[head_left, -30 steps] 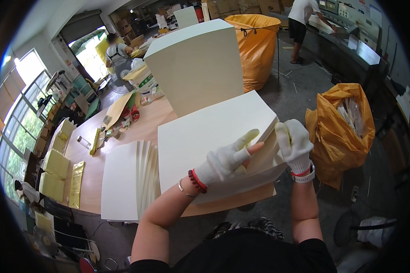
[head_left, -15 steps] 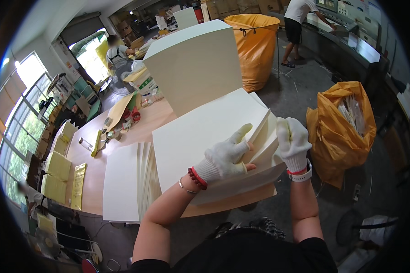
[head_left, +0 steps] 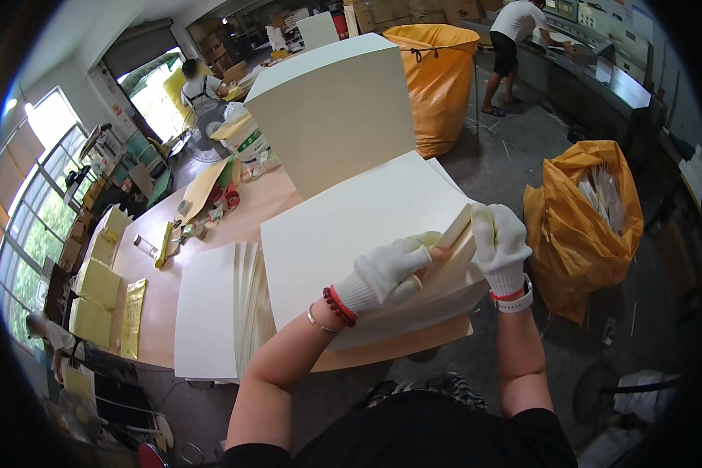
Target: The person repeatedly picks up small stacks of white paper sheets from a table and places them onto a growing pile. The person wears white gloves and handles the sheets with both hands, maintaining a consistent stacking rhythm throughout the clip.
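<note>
A stack of large white paper sheets (head_left: 343, 218) lies in front of me on the table. My left hand (head_left: 390, 269), in a white knit glove with bare fingertips, is closed on the near right edge of the upper sheets. At the right corner, my right hand (head_left: 499, 242), gloved too, has its fingers closed round the same sheets. Between the two hands the sheet edges curl upward. The fingertips of my right hand are partly hidden. To the left is a fanned pile of white sheets (head_left: 207, 312).
Behind the sheets rises a tall block of paper (head_left: 335, 117). Orange bags (head_left: 585, 234) stand on the floor at right and behind. Tape rolls and small tools lie on the wooden table (head_left: 238, 222), with yellow stacks (head_left: 93, 312) at left. A person (head_left: 515, 39) works at a machine.
My left hand has drawn its thumb and fingers in on the sheet edges. The edges between my hands have bent up into a narrow roll. My right hand has barely shifted.
</note>
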`<action>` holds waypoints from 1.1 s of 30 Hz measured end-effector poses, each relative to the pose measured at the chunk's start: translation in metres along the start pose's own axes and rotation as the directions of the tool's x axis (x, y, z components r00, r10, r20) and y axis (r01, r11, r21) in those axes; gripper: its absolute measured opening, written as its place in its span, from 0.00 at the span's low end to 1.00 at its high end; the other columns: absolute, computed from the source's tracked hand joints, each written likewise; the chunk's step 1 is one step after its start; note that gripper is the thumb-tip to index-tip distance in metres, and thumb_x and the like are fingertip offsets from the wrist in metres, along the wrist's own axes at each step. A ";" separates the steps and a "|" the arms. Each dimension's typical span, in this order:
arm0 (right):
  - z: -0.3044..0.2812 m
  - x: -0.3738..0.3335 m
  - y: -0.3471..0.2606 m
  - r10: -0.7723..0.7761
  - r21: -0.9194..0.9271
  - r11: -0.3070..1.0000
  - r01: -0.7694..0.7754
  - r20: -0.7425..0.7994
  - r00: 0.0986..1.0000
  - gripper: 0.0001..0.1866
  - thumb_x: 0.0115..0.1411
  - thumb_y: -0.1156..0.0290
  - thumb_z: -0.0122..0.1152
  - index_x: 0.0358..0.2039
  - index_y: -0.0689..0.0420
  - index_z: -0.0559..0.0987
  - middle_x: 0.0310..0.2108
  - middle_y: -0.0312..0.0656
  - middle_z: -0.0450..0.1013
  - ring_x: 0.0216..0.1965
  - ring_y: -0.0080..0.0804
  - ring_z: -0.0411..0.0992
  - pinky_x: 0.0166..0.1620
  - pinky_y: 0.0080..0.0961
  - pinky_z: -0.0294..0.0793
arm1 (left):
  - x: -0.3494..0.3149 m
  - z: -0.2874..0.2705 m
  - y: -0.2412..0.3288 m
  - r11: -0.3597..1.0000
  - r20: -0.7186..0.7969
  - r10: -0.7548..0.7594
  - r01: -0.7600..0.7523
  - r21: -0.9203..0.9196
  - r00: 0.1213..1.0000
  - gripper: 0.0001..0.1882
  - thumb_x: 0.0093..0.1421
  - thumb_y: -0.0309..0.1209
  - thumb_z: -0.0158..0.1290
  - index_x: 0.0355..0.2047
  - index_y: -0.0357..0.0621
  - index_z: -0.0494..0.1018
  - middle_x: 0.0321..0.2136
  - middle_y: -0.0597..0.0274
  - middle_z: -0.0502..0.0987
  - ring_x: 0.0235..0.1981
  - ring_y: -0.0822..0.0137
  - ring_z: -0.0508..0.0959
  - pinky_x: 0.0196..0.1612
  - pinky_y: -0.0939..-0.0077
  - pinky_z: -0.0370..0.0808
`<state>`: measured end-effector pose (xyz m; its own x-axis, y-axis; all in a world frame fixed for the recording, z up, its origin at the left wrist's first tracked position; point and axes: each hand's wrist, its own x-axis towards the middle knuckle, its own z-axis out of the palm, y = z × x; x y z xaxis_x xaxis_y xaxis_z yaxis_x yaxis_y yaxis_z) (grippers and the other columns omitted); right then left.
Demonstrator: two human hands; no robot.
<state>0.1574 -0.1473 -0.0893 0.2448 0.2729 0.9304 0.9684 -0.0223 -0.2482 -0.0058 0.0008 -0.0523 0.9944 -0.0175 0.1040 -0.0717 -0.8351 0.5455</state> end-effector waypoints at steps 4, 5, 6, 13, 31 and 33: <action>0.002 0.000 -0.001 0.029 -0.020 0.999 -0.028 0.011 1.000 0.02 0.58 0.78 0.56 0.30 0.63 0.75 0.20 0.44 0.63 0.21 0.41 0.65 0.25 0.35 0.65 | 0.001 0.013 -0.008 0.979 -0.220 0.198 -0.180 0.099 0.955 0.28 0.51 0.35 0.65 0.53 0.51 0.72 0.55 0.47 0.70 0.47 0.48 0.77 0.50 0.67 0.73; 0.002 0.001 -0.001 0.038 -0.017 0.999 -0.038 0.014 0.999 0.03 0.58 0.78 0.56 0.30 0.63 0.75 0.20 0.44 0.63 0.21 0.41 0.65 0.25 0.35 0.64 | 0.001 0.014 -0.008 0.982 -0.224 0.184 -0.169 0.087 0.957 0.29 0.49 0.36 0.66 0.52 0.51 0.73 0.56 0.47 0.68 0.48 0.48 0.76 0.51 0.67 0.73; 0.001 0.002 -0.002 0.044 -0.008 0.999 -0.044 0.020 0.999 0.03 0.58 0.78 0.56 0.29 0.63 0.75 0.19 0.44 0.62 0.21 0.41 0.65 0.25 0.35 0.64 | 0.001 0.015 -0.009 0.985 -0.228 0.170 -0.157 0.075 0.959 0.30 0.47 0.38 0.68 0.51 0.52 0.73 0.58 0.47 0.67 0.49 0.48 0.76 0.51 0.66 0.73; 0.002 0.001 -0.003 -0.024 -0.004 1.000 0.023 -0.065 0.998 0.05 0.59 0.78 0.56 0.27 0.64 0.73 0.19 0.44 0.61 0.20 0.41 0.64 0.25 0.35 0.63 | 0.002 0.017 -0.017 0.971 -0.232 0.237 -0.225 0.077 0.943 0.30 0.49 0.32 0.66 0.54 0.56 0.72 0.64 0.45 0.59 0.54 0.47 0.73 0.54 0.66 0.71; -0.002 0.001 -0.007 0.044 -0.020 0.999 -0.044 -0.012 0.999 0.02 0.58 0.79 0.55 0.32 0.64 0.75 0.21 0.44 0.62 0.22 0.40 0.64 0.25 0.34 0.64 | 0.004 0.017 -0.008 0.978 -0.270 0.207 -0.206 0.032 0.940 0.28 0.48 0.31 0.68 0.51 0.53 0.73 0.56 0.46 0.68 0.47 0.48 0.77 0.51 0.69 0.72; -0.001 0.000 -0.006 0.038 0.031 0.999 -0.037 -0.025 0.999 0.02 0.59 0.79 0.55 0.31 0.64 0.74 0.21 0.44 0.62 0.22 0.40 0.64 0.25 0.34 0.64 | 0.004 0.018 -0.010 0.973 -0.285 0.231 -0.228 0.044 0.930 0.28 0.49 0.28 0.65 0.52 0.54 0.73 0.57 0.45 0.68 0.48 0.49 0.77 0.51 0.69 0.72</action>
<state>0.1515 -0.1480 -0.0873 0.2820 0.2479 0.9268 0.9569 -0.0026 -0.2905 0.0000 -0.0006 -0.0729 0.8864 -0.0521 0.4600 -0.2929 -0.8326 0.4701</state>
